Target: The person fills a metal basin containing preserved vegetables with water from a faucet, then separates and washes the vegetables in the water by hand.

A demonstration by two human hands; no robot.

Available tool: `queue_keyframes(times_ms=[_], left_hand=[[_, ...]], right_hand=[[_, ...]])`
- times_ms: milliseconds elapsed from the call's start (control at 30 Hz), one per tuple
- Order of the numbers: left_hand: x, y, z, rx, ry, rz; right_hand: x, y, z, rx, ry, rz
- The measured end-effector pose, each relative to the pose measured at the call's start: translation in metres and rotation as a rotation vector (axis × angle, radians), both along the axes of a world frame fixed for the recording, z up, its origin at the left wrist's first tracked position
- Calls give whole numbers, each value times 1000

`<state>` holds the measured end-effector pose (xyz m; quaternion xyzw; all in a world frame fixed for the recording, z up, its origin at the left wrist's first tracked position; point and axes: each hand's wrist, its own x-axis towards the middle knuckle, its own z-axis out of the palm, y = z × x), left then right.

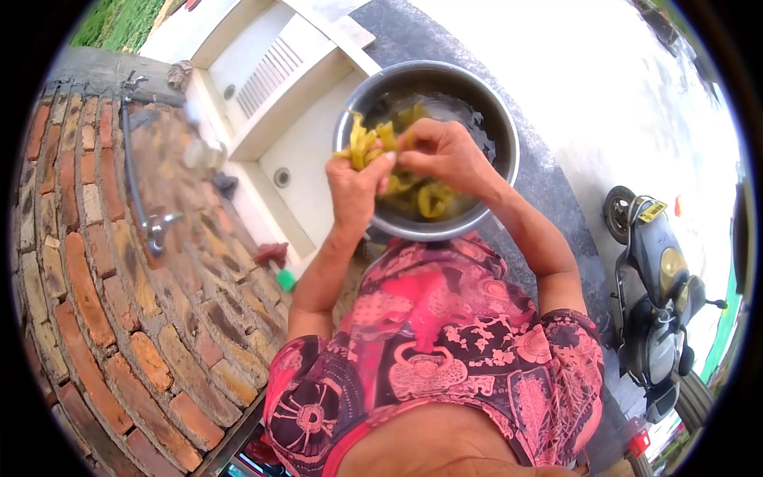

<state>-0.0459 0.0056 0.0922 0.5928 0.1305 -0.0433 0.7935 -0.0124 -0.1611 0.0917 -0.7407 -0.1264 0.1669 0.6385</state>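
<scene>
1. My left hand (354, 189) is clamped on a bunch of yellow-green strips (363, 146), their ends poking out above my curled fingers.
2. My right hand (447, 157) has its fingers bent inward, the tips close against the left hand; blur hides whether they pinch a strip, so I cannot tell.
3. Both hands are over one metal basin (511, 123), where more strips lie in water (475, 126).
4. Strips: too tangled to count.
5. One sink (308, 155) with two bays, beside the basin.
6. One scooter (655, 258), well off to my right.
</scene>
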Motion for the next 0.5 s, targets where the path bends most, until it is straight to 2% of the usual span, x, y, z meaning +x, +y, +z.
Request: queue_keyframes(times_ms=[133, 233, 267, 300, 333, 400, 467, 500], left_hand=[[-8, 4, -4, 116, -14, -26], [-10, 5, -6, 386, -118, -143], [-9, 4, -7, 383, -116, -144], [-7, 3, -10, 476, -250, -141], [-6, 2, -13, 568, -383, -137], [-4, 6, -20, 520, -348, -175], [-2, 6, -21, 475, -311, -210], [-2, 6, -19, 278, -209, -219]], right_hand=[[-7, 7, 8, -84, -50, -35], [-12, 12, -4, -116, -160, -30], [-14, 15, -9, -147, -262, -55], [-16, 18, -14, -179, -365, -80], [-18, 21, -17, -182, -362, -82], [-20, 24, -21, -180, -453, -149], [-20, 22, -21, -166, -423, -151], [-20, 22, -21, -152, -396, -153]])
